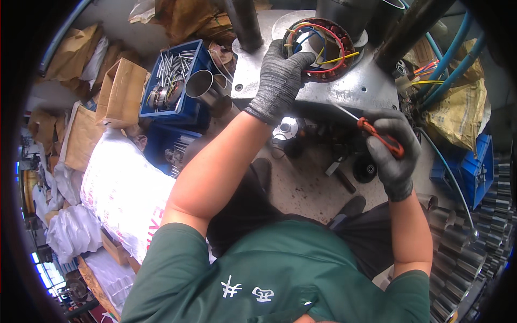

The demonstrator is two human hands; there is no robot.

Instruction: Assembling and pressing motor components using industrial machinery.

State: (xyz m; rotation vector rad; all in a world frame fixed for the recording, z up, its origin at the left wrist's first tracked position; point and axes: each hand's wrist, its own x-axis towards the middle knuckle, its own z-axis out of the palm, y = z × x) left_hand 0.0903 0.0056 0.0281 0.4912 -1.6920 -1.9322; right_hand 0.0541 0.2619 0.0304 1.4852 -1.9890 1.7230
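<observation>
My left hand (281, 75), in a grey knitted glove, grips the left side of a motor stator (344, 40). This ring-shaped part has red, yellow and blue wires looped around its opening. It is over the far part of a metal press plate (334, 92), tilted toward me. In my gloved right hand (396, 148) is a screwdriver (380, 138) with a red and black handle. Its thin shaft points up and left toward the plate's front edge, apart from the stator. The fingers of my right hand wrap round the handle.
Dark steel columns (243, 24) rise from the plate. At left, a blue bin (177, 110) holds metal rods and a wound part, beside a cardboard box (121, 91) and a white sack (124, 188). Stacked metal cylinders (458, 253) stand at right, near blue hoses (458, 64) and another blue bin (476, 172).
</observation>
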